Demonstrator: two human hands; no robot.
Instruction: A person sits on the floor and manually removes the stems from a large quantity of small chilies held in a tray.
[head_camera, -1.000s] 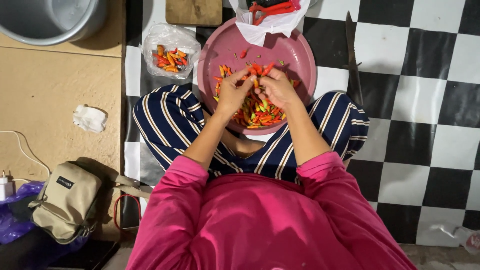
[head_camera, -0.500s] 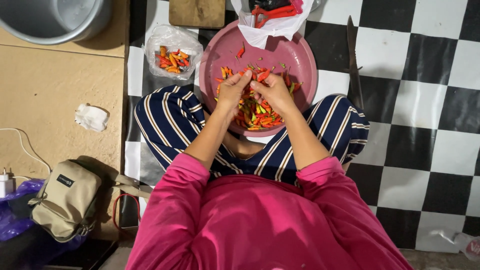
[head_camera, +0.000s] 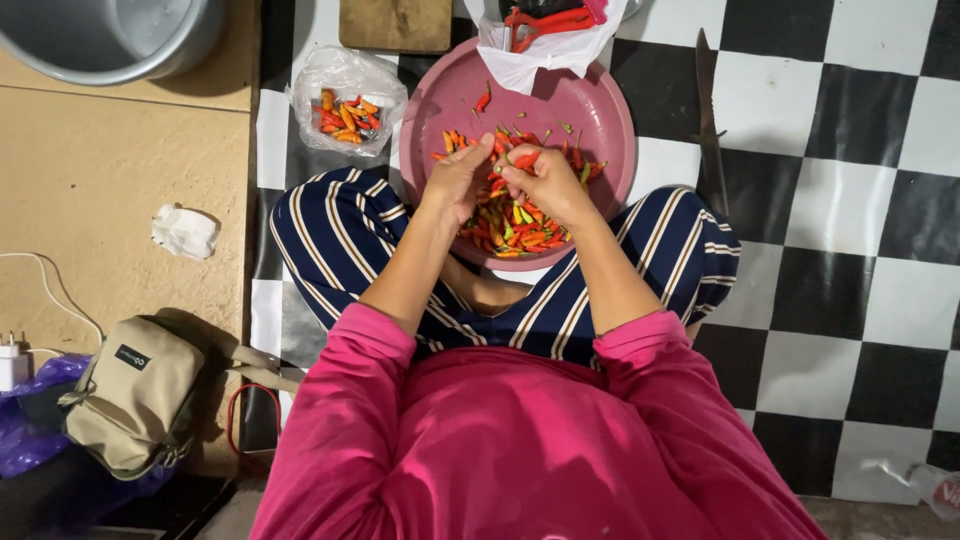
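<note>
While over chillies (head_camera: 510, 225), both hands (head_camera: 510, 185).

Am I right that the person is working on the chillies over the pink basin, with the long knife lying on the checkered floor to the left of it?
Not quite: the long knife lies on the checkered floor to the right of the pink basin, as the head view shows. Both hands, left hand and right hand, do work the chillies over it.
</note>
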